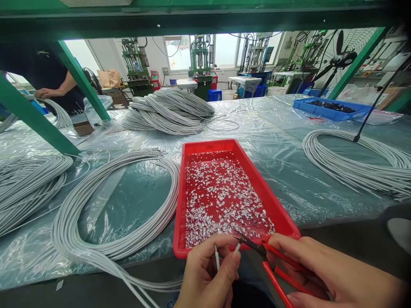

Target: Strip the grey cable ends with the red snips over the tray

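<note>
Left hand (210, 273) grips a white cable end (237, 247), right hand (316, 267) grips red-handled cutters (260, 250) beside it, by the red tray's (266, 196) near rim; silvery scraps (221, 188) already litter it, ends left in the nearby coil (72, 214) unclear.

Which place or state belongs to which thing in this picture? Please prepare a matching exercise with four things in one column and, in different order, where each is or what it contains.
Things:
1. Red-handled metal pliers
2. Two thin white cable ends
3. Red rectangular plastic tray
4. Blue rectangular plastic tray

Places and states:
A. Contains many small silvery scraps
B. Held in the right hand
C. Contains small black pieces
D. Held in the left hand

Right pairs: 1-B, 2-D, 3-A, 4-C
</note>
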{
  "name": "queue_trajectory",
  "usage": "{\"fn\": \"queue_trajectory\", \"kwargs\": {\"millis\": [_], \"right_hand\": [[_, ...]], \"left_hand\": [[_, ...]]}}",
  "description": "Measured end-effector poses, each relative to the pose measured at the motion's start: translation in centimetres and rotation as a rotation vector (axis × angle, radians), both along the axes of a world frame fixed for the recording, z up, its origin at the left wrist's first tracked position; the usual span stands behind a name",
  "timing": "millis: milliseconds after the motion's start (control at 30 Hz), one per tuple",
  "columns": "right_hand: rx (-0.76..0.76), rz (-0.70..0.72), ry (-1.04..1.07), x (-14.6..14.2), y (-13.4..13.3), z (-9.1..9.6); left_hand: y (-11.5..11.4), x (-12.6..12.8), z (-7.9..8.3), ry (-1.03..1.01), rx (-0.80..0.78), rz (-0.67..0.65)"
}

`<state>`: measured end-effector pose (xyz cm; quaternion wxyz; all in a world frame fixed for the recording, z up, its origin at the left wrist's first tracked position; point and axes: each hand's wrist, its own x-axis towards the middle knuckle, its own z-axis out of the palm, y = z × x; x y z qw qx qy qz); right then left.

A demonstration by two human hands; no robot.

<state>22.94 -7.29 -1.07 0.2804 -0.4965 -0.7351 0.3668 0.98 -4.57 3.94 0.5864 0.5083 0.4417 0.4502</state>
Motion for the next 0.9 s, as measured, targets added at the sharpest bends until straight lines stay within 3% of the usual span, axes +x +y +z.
{"fn": "queue_trajectory", "kwargs": {"millis": [100,267,667,767,900], "right_hand": [[-0.075,0.081,-0.063,0.2,0.1,0.5],[-0.079,0.072,-0.047,0.0,0.3,0.3],[0.053,0.055,-0.086,0.9,0.0,-1.2],[0.037,-0.033,0.067,0.3,0.6,-0.2],[-0.14,-0.115,0.52,-1.2,2.0,1.2]], "left_hand": [[0.0,0.0,0.0,0.041,-0.003,0.004],[-0.1,0.0,0.2,0.074,-0.018,0.016],[0.3,-0.2,0.2,0.083,0.003,-0.01],[0.4,-0.1,0.6,0.036,-0.029,-0.023],[0.5,0.0,0.9,-0.066,-0.077,-0.069]]}}
